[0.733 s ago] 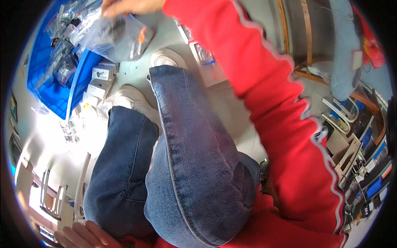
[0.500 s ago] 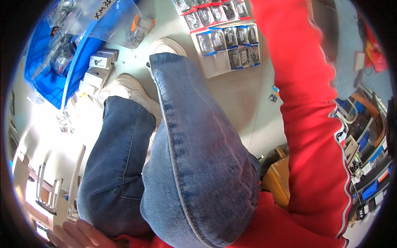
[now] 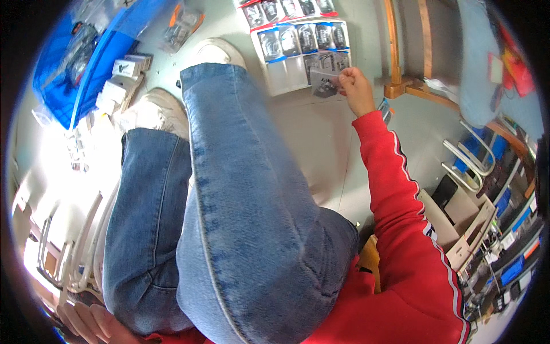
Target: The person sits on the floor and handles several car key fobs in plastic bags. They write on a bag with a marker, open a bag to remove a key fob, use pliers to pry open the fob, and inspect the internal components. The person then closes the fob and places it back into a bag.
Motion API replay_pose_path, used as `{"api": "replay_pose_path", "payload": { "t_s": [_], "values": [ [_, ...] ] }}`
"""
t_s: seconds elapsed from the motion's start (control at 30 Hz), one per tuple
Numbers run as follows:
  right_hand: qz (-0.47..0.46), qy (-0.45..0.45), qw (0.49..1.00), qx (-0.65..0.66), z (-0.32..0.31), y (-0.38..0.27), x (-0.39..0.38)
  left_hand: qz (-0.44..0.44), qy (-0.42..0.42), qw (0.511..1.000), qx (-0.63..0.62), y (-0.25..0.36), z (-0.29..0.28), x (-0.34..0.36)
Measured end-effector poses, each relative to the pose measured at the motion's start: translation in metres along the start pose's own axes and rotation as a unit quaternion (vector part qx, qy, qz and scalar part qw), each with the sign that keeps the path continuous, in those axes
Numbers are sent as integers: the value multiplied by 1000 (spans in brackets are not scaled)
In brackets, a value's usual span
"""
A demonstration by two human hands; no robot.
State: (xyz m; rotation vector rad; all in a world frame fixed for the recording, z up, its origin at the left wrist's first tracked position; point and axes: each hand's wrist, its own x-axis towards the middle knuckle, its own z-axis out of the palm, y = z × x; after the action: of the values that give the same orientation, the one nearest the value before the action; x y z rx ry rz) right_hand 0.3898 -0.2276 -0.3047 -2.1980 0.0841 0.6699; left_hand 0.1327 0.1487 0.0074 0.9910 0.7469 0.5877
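My right hand (image 3: pixel 357 89), its arm stretched forward, pinches a small clear plastic bag (image 3: pixel 324 86) with dark parts inside. This bag hangs over the near right corner of a white sheet (image 3: pixel 282 80) on the floor. Rows of clear packets with blue edges (image 3: pixel 306 38) lie on that sheet, each with a dark item inside. Packets with red edges (image 3: pixel 271 10) form another row just beyond. At the lower left my left hand (image 3: pixel 94 324) is beside my thigh, fingers extended, apparently holding nothing; part of it is cut off by the frame.
A blue bin (image 3: pixel 86 94) with bagged parts stands at the far left, beside small white boxes (image 3: pixel 117 89). Near it lies a clear packet with an orange edge (image 3: pixel 182 28). Wooden legs (image 3: pixel 394 51) rise at the far right. Metal chair frames (image 3: pixel 472 166) stand farther right.
My right hand, out of view beyond the top edge before, has drawn back into view with the clear bag. My left hand stays near the same place. The whole view has shifted slightly.
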Motion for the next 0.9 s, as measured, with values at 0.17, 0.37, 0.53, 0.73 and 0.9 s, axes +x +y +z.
{"api": "replay_pose_path", "payload": {
  "t_s": [0.17, 0.37, 0.53, 0.73, 0.9],
  "values": [
    [-111, -74, 991, 0, 38, 16, 27, -29, -36, 998, -33, -4, -1, -28],
    [-131, -28, 990, -51, 50, 18, 67, -3, -3, 1000, -9, -9, 6, -37],
    [-128, 42, 986, -97, 56, 27, 25, -10, -11, 1000, -22, -13, 14, -33],
    [-26, 117, 977, -174, 108, 18, 5, -16, -14, 1000, 0, -13, 15, -33],
    [-4, 183, 957, -226, 125, 13, 7, -27, -16, 999, -15, -11, 15, -33]
  ]
}}
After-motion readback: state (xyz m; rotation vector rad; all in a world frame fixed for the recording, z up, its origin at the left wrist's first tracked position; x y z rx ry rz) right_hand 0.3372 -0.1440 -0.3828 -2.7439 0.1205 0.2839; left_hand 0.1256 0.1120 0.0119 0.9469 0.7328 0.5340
